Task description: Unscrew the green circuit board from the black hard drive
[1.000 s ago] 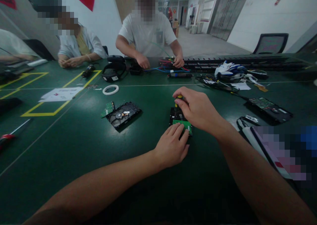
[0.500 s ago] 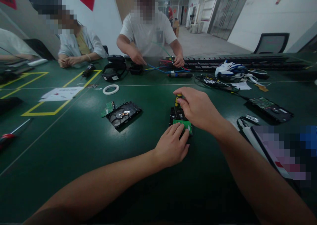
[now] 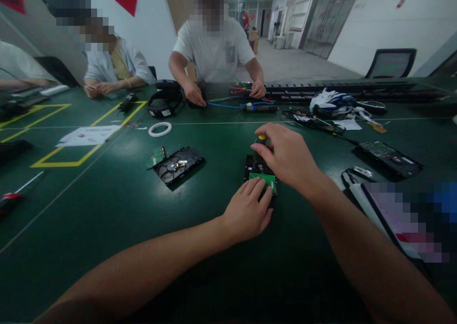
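My right hand (image 3: 285, 157) pinches the yellow-and-black handle of a screwdriver (image 3: 262, 137) between thumb and fingers. The screwdriver stands upright over the far part of a black hard drive (image 3: 249, 166); its tip is hidden. On the drive's near part lies a green circuit board (image 3: 264, 176). My left hand (image 3: 250, 207) grips the drive at its near end, fingertips on the board and thumb by the right side. To the left lies a second hard drive (image 3: 178, 166) with a small green board (image 3: 154, 157) at its corner.
A white tape ring (image 3: 160, 129), a paper sheet (image 3: 87, 135) and a red-handled screwdriver (image 3: 12, 199) lie left. Another hard drive (image 3: 391, 158) and gloves (image 3: 330, 100) are right. Across the table a co-worker's hands (image 3: 194, 94) handle coloured wires (image 3: 224, 106).
My right thumb and fingers have turned around the screwdriver handle, showing more of its yellow top. My left hand stays put. The co-worker's hand opposite has moved slightly left and down.
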A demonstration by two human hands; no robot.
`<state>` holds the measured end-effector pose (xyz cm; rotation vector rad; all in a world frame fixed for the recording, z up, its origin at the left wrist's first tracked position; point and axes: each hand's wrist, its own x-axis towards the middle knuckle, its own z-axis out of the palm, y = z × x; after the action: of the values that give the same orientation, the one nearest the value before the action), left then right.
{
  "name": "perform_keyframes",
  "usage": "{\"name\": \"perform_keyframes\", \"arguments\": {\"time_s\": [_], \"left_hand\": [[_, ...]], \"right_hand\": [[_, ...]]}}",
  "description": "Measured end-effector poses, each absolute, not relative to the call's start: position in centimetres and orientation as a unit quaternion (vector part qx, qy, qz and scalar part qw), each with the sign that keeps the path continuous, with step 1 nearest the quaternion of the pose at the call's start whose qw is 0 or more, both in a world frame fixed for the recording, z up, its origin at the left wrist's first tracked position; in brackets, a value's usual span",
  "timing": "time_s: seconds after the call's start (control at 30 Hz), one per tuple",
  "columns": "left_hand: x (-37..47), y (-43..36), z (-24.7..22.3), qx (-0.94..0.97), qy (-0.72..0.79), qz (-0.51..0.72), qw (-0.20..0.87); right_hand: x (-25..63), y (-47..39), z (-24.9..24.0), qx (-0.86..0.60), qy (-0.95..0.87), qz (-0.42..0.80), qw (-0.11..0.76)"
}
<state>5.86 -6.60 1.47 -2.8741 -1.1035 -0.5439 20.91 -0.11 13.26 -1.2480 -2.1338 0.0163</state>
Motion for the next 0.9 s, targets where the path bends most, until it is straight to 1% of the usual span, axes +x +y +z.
{"name": "perform_keyframes", "arguments": {"time_s": [0.27, 0.4, 0.57, 0.9], "left_hand": [[5.91, -6.56, 1.35, -0.919, -0.356, -0.172, 0.009], [5.86, -6.57, 1.33, -0.918, -0.357, -0.17, 0.01], [5.83, -6.58, 1.25, -0.918, -0.356, -0.173, 0.009], [5.88, -6.53, 1.23, -0.918, -0.356, -0.174, 0.004]], "right_hand": [[20.73, -0.43, 13.38, -0.447, -0.827, 0.04, 0.339], [20.77, -0.4, 13.49, -0.444, -0.832, 0.023, 0.332], [20.98, -0.19, 13.52, -0.478, -0.82, -0.003, 0.315], [20.98, -0.09, 13.3, -0.497, -0.811, -0.009, 0.307]]}}
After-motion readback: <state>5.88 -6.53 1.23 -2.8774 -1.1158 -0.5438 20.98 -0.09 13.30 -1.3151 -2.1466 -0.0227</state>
